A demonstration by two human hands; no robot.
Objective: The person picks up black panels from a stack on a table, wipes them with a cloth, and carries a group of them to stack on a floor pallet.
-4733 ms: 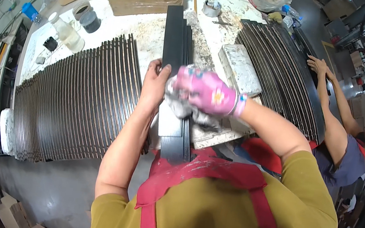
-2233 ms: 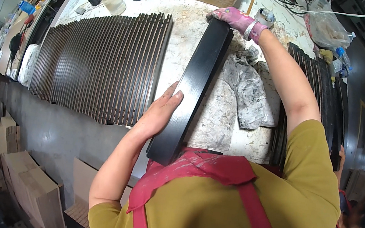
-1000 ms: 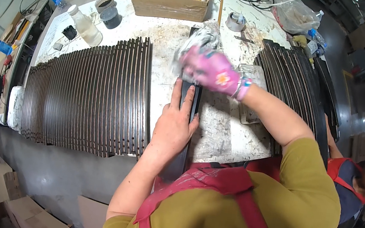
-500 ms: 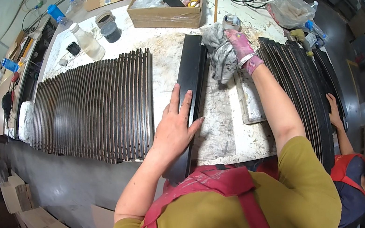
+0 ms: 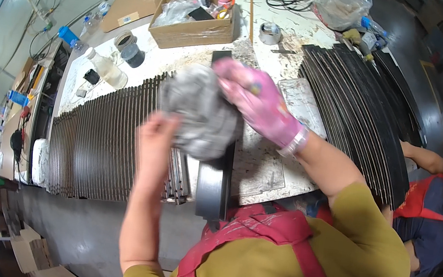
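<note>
A grey crumpled rag [image 5: 199, 115], smeared by motion, hangs over the black flat strip [image 5: 212, 190]. My right hand [image 5: 261, 103], in a pink glove, is closed on the rag's upper right side; its fingertips are partly hidden. At the rag's lower left edge my bare left hand [image 5: 157, 132] has its fingers curled against the cloth, though blurred. The strip lies lengthwise on the table, its middle covered by the rag and its near end by my body. To the left, many dark slats [image 5: 105, 132] lie side by side, just under my left hand.
More black strips [image 5: 346, 111] are stacked at the right, beside a co-worker's arm [image 5: 427, 159]. A cardboard box [image 5: 194, 34] of odds and ends stands at the back. A white bottle [image 5: 107, 68], a dark jar [image 5: 132, 55] and a tape roll [image 5: 270, 33] are on the table.
The rag and my right hand have come from the strip's far end nearer and to the left. My left hand has lifted off the strip and moved left to the rag.
</note>
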